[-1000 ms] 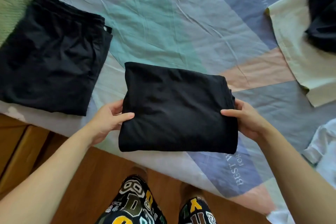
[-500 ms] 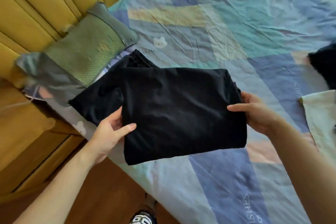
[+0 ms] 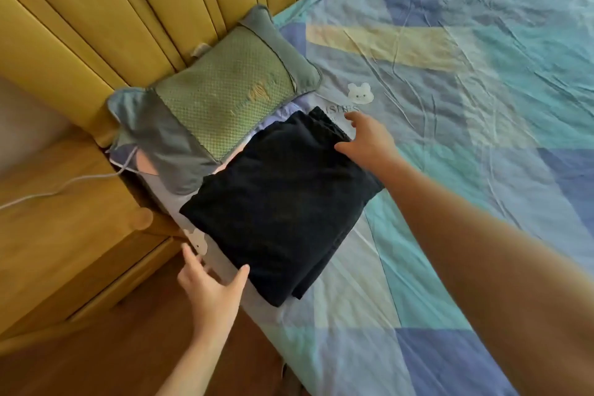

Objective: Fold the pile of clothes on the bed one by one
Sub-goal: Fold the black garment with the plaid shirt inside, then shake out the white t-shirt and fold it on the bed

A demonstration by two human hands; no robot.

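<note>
So the folded black garment (image 3: 279, 202) isn't up in the air between both hands anymore, it's now down on the bed (image 3: 450, 106) near the edge, sitting on top of the other folded black piece (image 3: 328, 120), right beside the green pillow (image 3: 225, 93). Left hand (image 3: 209, 286) is off it, fingers spread loose, thumb just touching the near corner. Right hand (image 3: 369, 138) is open too, fingers relaxed at the far edge. Yellow padded headboard (image 3: 144, 3) behind, wooden nightstand (image 3: 64, 219) with a white cable (image 3: 64, 185) at left.
</note>
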